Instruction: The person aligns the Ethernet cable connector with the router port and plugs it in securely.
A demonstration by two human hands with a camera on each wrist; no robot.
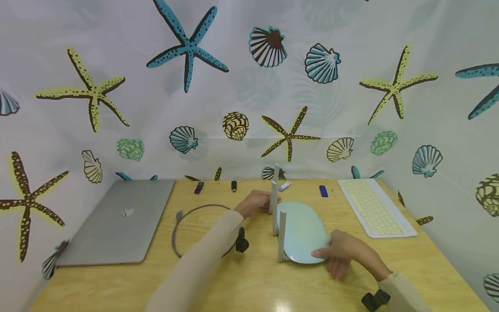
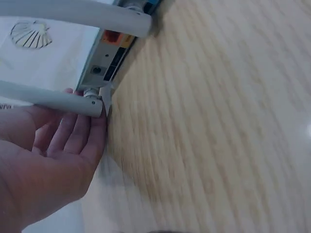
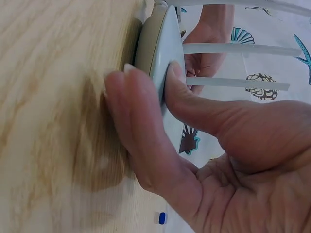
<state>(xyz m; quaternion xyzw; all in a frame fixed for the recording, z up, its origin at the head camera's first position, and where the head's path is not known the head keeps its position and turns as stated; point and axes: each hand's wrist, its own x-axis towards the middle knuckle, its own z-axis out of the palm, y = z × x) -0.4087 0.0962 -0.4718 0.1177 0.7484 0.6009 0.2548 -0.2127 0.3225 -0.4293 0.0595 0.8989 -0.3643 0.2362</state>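
Observation:
A Wi-Fi router with a glossy pale oval top lies low over the wooden table, its three white antennas standing up along its left side. My left hand holds the router's far left corner, beside the base of the farthest antenna. In the left wrist view those fingers curl at the corner, partly hidden by the antenna, next to the rear panel with its ports. At the near right edge, my right hand grips the router, thumb on the top face and fingers along the underside edge.
A closed grey laptop lies at the left, a grey cable looped beside it. Several small USB sticks, including a blue one, lie along the back. A white keyboard sits at the right. Behind hangs a shell-patterned curtain.

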